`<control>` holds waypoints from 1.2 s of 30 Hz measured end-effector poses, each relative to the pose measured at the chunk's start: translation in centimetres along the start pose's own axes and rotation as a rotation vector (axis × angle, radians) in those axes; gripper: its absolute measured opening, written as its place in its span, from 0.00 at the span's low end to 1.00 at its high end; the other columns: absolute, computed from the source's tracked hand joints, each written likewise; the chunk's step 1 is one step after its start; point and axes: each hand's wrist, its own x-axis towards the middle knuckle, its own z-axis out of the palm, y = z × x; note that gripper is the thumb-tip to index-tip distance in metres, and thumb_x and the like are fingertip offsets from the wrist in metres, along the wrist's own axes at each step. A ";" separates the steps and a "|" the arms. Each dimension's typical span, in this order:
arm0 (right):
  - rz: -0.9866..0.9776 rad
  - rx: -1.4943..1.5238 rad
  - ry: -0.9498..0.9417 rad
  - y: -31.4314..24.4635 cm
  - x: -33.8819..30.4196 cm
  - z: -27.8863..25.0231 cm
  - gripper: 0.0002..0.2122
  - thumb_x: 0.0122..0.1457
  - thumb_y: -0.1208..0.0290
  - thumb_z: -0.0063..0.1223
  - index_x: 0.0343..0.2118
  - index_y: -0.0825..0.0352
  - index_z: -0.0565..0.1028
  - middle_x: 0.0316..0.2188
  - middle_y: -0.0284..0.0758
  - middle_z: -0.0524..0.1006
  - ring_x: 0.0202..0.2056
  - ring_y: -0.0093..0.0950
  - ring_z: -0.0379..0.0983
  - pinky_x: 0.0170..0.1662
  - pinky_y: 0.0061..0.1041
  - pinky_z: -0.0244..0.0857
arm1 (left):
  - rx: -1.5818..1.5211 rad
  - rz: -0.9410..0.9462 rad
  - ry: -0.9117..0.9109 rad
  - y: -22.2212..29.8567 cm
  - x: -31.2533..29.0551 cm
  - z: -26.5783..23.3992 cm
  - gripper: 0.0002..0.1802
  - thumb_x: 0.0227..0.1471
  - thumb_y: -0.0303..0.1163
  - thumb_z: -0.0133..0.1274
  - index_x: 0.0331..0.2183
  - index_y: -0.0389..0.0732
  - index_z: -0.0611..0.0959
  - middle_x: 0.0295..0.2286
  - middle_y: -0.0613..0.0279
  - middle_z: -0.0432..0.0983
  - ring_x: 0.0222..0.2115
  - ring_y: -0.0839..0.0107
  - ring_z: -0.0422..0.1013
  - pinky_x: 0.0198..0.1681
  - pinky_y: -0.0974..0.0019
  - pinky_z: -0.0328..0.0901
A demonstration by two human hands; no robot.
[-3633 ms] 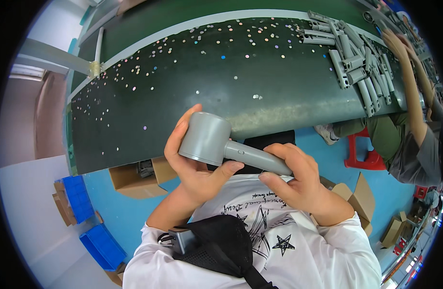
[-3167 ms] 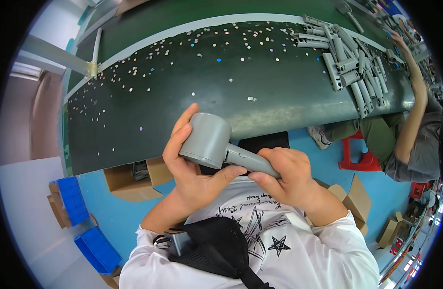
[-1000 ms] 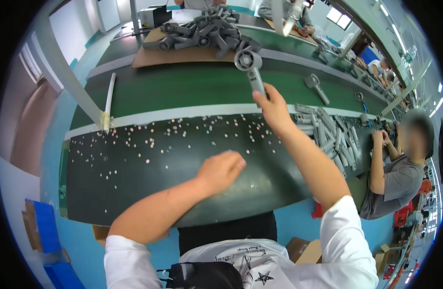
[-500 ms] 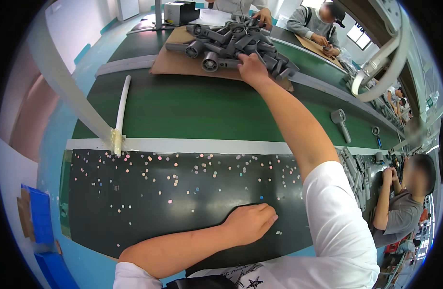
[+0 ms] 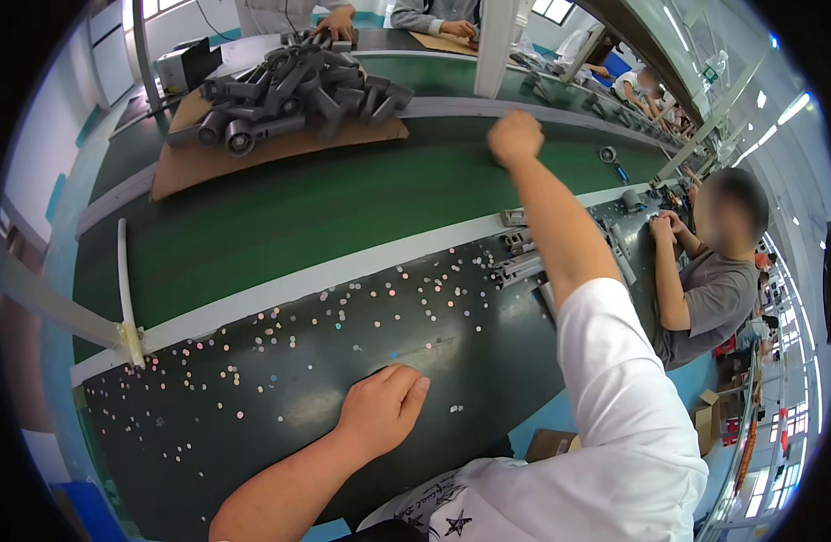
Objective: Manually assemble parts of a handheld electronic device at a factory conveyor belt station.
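Note:
My right hand [image 5: 517, 140] is stretched far out over the green conveyor belt [image 5: 343, 194]. It is slightly blurred and its fingers point away, so whether they hold anything is hidden. My left hand [image 5: 379, 411] rests on the dark tabletop [image 5: 488, 379] with its fingers curled in and pressed together; nothing shows in it. Small round stickers [image 5: 393, 292] in white, pink and blue are dotted over the tabletop around it. A heap of grey handheld fans [image 5: 289, 90] lies on a brown cardboard sheet [image 5: 280, 155] across the belt, left of my right hand.
Grey handle-shaped parts [image 5: 521, 269] lie beside my right forearm. A small fan with a blue part [image 5: 614, 164] sits further right on the belt. A white pipe [image 5: 124, 271] stands at the left. One co-worker [image 5: 704, 262] sits at the right; another person's hand [image 5: 337, 22] touches the heap.
The view has swung to the right. My right hand has left the heap of fans and moved right over the belt. My left hand still rests on the tabletop.

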 end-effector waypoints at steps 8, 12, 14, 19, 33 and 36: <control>-0.267 0.103 -0.436 12.8 2.7 7.1 0.22 0.43 0.63 0.66 0.42 0.66 0.77 0.31 0.41 0.79 0.30 0.34 0.76 0.35 0.33 0.69 | 0.019 -0.032 0.026 0.3 -0.6 -0.2 0.11 0.58 0.37 0.47 0.30 0.41 0.76 0.27 0.56 0.74 0.28 0.52 0.72 0.30 0.53 0.67; -0.302 0.637 -0.351 0.6 0.1 3.7 0.28 0.46 0.58 0.65 0.50 0.64 0.73 0.38 0.43 0.78 0.35 0.37 0.75 0.42 0.34 0.68 | 0.000 0.020 0.002 -0.1 -0.5 0.1 0.11 0.59 0.37 0.46 0.30 0.41 0.75 0.28 0.56 0.74 0.29 0.51 0.72 0.31 0.53 0.67; -0.381 0.816 -0.374 -7.6 -2.1 2.2 0.29 0.48 0.57 0.64 0.51 0.66 0.71 0.39 0.44 0.77 0.37 0.37 0.74 0.43 0.34 0.67 | -0.020 0.022 0.027 -0.2 -0.8 -0.1 0.11 0.59 0.37 0.46 0.30 0.40 0.75 0.28 0.55 0.74 0.29 0.51 0.72 0.31 0.52 0.67; -0.668 0.885 -0.154 -22.8 -4.0 1.4 0.25 0.52 0.59 0.59 0.49 0.70 0.71 0.42 0.50 0.76 0.45 0.45 0.72 0.48 0.37 0.64 | -0.057 0.035 0.026 -0.1 -0.7 -0.2 0.11 0.59 0.36 0.46 0.31 0.39 0.75 0.28 0.55 0.74 0.29 0.51 0.72 0.31 0.52 0.68; -0.427 1.181 -0.029 -34.1 1.6 5.9 0.08 0.57 0.73 0.48 0.39 0.67 0.75 0.25 0.35 0.76 0.23 0.27 0.73 0.24 0.26 0.67 | -0.149 0.040 0.026 -0.1 -0.7 -0.1 0.10 0.59 0.36 0.46 0.32 0.39 0.75 0.29 0.54 0.75 0.31 0.51 0.73 0.34 0.52 0.69; -0.660 1.116 0.101 -30.2 -5.3 5.8 0.09 0.58 0.71 0.47 0.40 0.65 0.75 0.26 0.32 0.76 0.23 0.24 0.72 0.23 0.22 0.65 | -0.138 0.056 0.086 -0.7 -0.9 0.3 0.10 0.58 0.36 0.48 0.30 0.39 0.76 0.27 0.54 0.74 0.28 0.51 0.72 0.32 0.53 0.68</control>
